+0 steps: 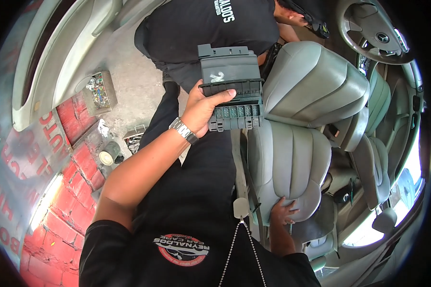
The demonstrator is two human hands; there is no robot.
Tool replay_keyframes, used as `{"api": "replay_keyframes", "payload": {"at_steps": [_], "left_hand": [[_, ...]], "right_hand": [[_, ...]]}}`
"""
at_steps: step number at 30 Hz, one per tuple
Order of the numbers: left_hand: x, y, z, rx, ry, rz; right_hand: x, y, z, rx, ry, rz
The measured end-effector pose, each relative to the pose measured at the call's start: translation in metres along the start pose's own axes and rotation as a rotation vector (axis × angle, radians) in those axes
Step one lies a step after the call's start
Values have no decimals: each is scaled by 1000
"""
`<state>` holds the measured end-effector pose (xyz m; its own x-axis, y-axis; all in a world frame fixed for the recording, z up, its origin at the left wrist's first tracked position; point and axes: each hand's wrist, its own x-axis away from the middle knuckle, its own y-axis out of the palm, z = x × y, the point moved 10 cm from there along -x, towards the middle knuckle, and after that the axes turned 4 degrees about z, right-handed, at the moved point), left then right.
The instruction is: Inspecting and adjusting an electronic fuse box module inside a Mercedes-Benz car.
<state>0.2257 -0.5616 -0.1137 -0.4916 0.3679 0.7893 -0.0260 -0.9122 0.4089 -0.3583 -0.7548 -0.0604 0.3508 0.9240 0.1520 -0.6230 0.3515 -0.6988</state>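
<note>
Brownish-grey walls of an open box (109,91) enclose small multicoloured pieces (98,93). Concrete floor (134,81) stretches between it and a co-worker (210,28) in black. The left hand (201,110) grips a dark plastic module (231,69) by its left side, thumb across the front, its bulk jutting rightward; the right hand (283,210) rests, fingers spread, on the grey seat (289,160).

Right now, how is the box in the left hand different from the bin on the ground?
The box is up in the left hand; the bin sits on the ground. The box is dark grey; the bin is brownish. The box shows small slots; the bin holds colourful bits. Both have straight sides.
</note>
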Motion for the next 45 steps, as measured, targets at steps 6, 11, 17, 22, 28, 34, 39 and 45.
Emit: {"api": "replay_keyframes", "payload": {"at_steps": [6, 11, 17, 22, 28, 34, 39, 45], "left_hand": [[-16, 9, -8, -6, -90, -36], [-23, 13, -11, -21, -81, -29], [-29, 10, -17, -6, -79, 1], [-29, 8, -17, -32, -48, 13], [-28, 7, -16, -93, -8, 52], [-24, 6, -15, -94, 10, 96], [-26, -1, -21, -58, -52, 102], [-28, -1, -22, -81, -32, 95]], "right_hand": [[-3, 6, 3, 38, 15, 18], [-2, 3, 1, 51, -5, 43], [-2, 4, 3, 61, 14, 27], [-3, 5, 6, 53, -20, 70], [0, 3, 2, 35, 4, 9], [-2, 6, 5, 43, -12, 37], [-3, 6, 5, 43, -18, 34], [-6, 12, 11, 56, 4, 36]]}}
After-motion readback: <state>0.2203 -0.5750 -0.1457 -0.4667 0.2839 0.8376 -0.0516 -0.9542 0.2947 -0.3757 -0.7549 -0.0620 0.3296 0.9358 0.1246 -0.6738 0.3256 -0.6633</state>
